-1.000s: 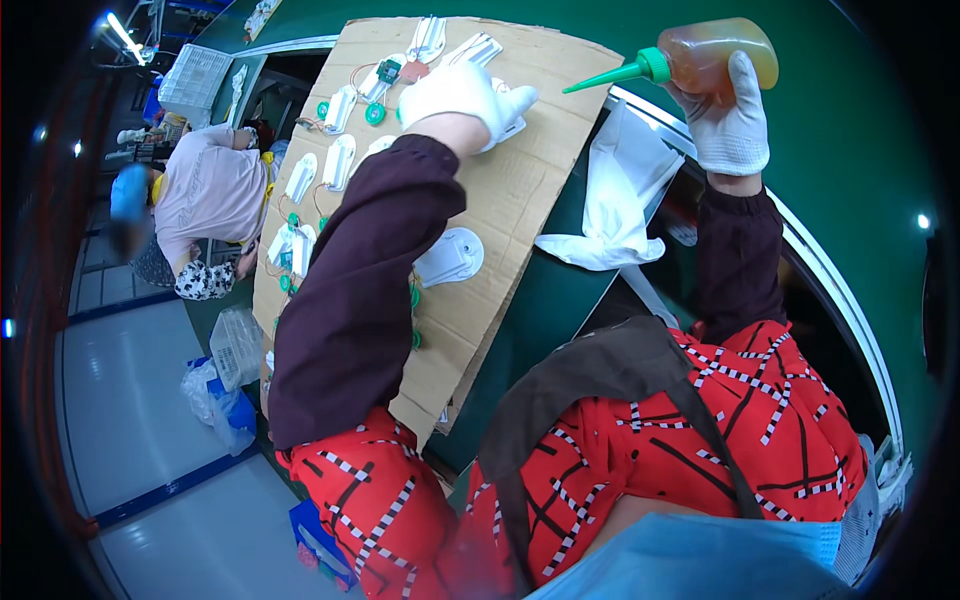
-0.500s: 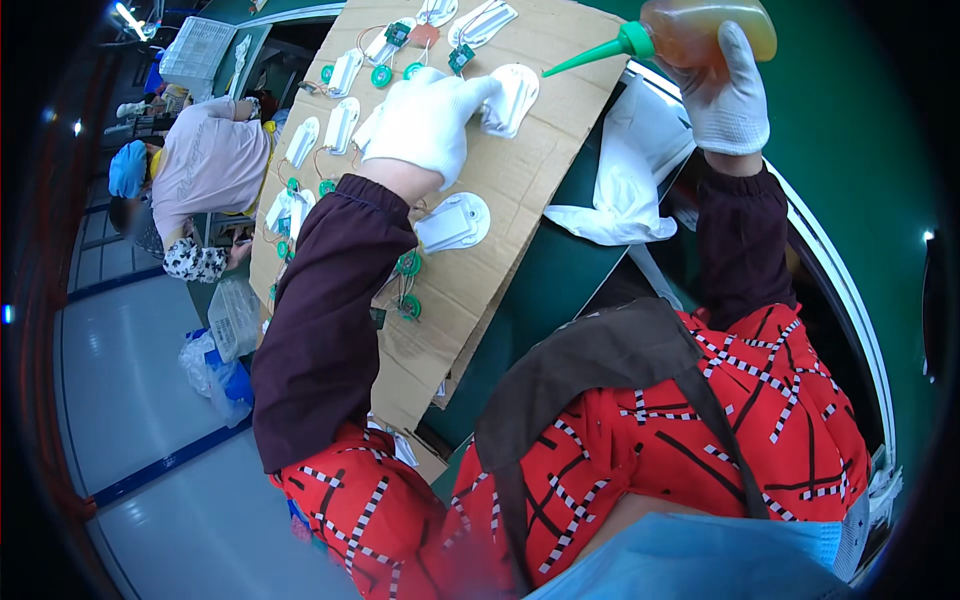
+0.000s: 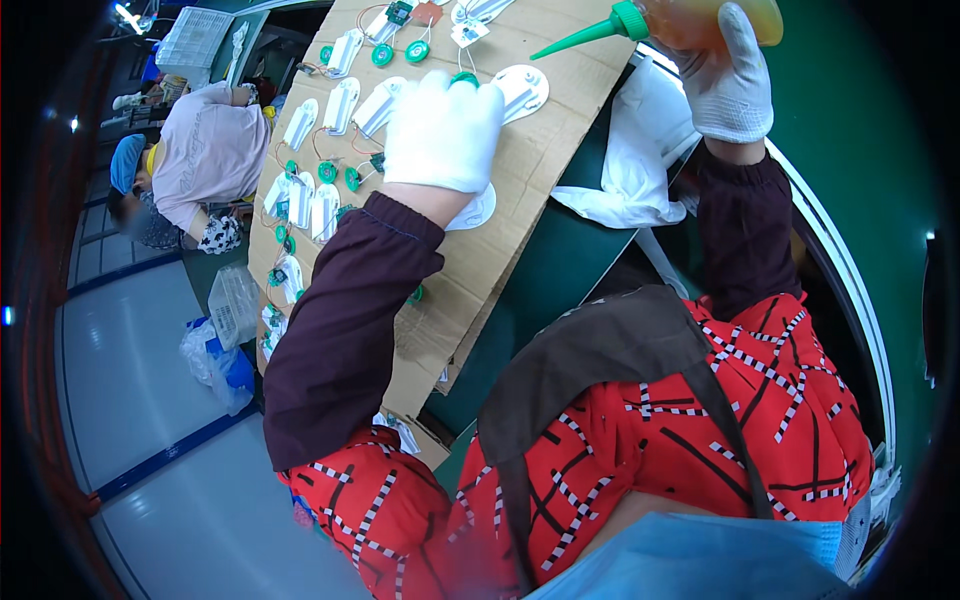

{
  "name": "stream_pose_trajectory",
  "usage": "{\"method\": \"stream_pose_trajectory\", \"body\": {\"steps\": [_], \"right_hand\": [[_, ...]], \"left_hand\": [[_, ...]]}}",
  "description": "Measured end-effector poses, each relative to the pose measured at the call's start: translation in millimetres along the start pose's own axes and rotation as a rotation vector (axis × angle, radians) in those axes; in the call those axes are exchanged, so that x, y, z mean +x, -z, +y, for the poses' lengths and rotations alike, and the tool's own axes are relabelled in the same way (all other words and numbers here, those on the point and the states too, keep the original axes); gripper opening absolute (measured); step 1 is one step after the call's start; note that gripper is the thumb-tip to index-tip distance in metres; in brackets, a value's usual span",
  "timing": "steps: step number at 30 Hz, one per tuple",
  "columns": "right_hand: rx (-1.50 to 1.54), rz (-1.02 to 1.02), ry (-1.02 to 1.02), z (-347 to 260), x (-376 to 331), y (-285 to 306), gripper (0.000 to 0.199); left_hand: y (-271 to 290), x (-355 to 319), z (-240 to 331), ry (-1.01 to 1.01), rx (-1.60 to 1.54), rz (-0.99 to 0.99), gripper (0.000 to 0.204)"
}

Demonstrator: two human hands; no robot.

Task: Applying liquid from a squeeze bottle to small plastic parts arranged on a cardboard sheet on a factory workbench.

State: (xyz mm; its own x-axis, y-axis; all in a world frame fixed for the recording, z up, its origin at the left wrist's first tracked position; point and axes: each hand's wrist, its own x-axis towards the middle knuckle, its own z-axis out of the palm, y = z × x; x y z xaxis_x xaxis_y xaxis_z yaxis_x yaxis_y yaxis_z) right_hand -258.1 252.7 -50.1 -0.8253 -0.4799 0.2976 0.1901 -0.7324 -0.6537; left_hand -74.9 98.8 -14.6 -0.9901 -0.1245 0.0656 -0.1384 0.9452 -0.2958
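My left hand (image 3: 442,132), in a white glove, rests on a brown cardboard sheet (image 3: 545,150) with its fingers over a small green round part (image 3: 463,78) beside a white oval plastic piece (image 3: 523,88). Whether it grips anything is hidden by the glove. My right hand (image 3: 730,85), also gloved in white, holds an amber squeeze bottle (image 3: 700,15) with a green nozzle (image 3: 585,36) pointing left over the cardboard. Rows of white plastic pieces (image 3: 340,100) with green round parts and thin wires lie across the sheet.
A white cloth (image 3: 630,160) lies on the green table (image 3: 880,200) right of the cardboard. Another person (image 3: 200,160) in a pink top and blue cap bends at the far left. Plastic bags (image 3: 220,340) sit on the grey floor.
My left hand has pulled back down the cardboard toward me onto the green part by the oval piece. The bottle in my right hand stays raised at the top.
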Motion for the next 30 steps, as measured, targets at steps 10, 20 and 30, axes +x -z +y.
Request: {"method": "stream_pose_trajectory", "body": {"steps": [10,20,30], "right_hand": [[0.082,0.023,0.006,21.6,-17.6,-22.6,0.045],[-0.083,0.031,0.003,32.2,-31.6,-25.1,0.043],[0.309,0.102,-0.069,28.7,-32.4,-65.5,0.043]], "left_hand": [[-20.9,-9.6,-30.5,0.418,-0.815,-0.065,0.019],[-8.0,-9.9,-33.2,0.318,-0.727,-0.134,0.015],[-2.9,-12.9,-30.3,0.216,-0.780,-0.103,0.018]]}}
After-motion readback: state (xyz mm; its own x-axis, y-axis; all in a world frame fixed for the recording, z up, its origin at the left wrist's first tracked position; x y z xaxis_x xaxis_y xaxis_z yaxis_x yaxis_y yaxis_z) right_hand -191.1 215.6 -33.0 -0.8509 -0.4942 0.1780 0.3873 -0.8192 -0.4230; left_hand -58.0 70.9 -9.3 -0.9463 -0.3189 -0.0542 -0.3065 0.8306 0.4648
